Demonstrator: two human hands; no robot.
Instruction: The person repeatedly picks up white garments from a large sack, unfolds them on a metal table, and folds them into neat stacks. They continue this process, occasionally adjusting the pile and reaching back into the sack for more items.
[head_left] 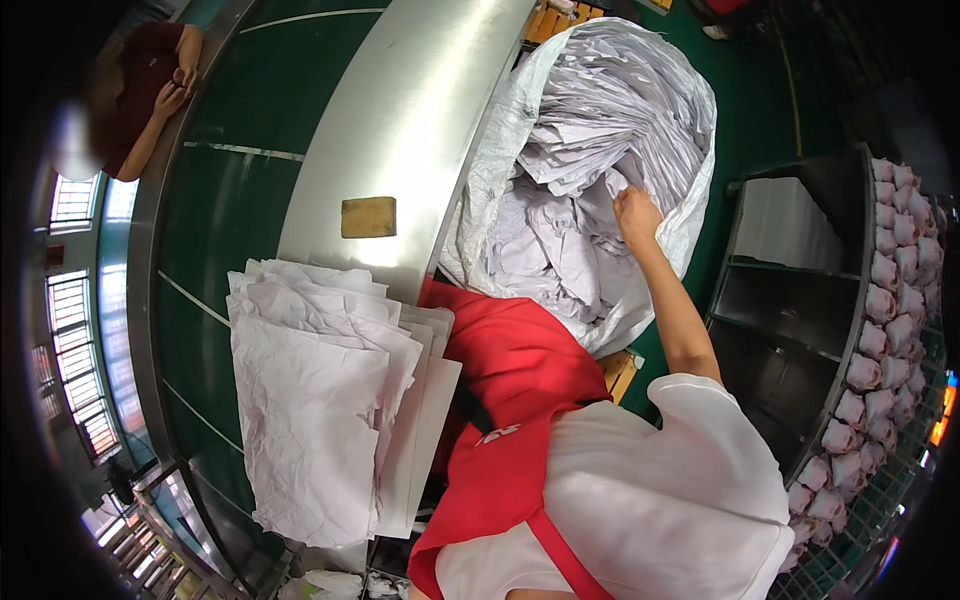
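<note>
My right hand [638,216] reaches into a large white woven sack [704,150]. Its fingers are closed at the edge of thin, crumpled white paper sheets [612,185]. A thick fanned bundle of sheets [610,95] fills the far part of the sack. Looser crumpled sheets [545,240] lie in its nearer part. My left hand is out of sight. To the left, a stack of creased white sheets [310,410] lies at the worktable's near end, with flatter, stiffer-looking sheets [430,430] under its right side.
A small brown block [369,217] rests on the shiny metal worktable [400,110], beside a green conveyor belt [240,190]. A person [150,95] stands across the belt. At right are a dark metal rack [780,305] and several rows of white wrapped bundles [880,320].
</note>
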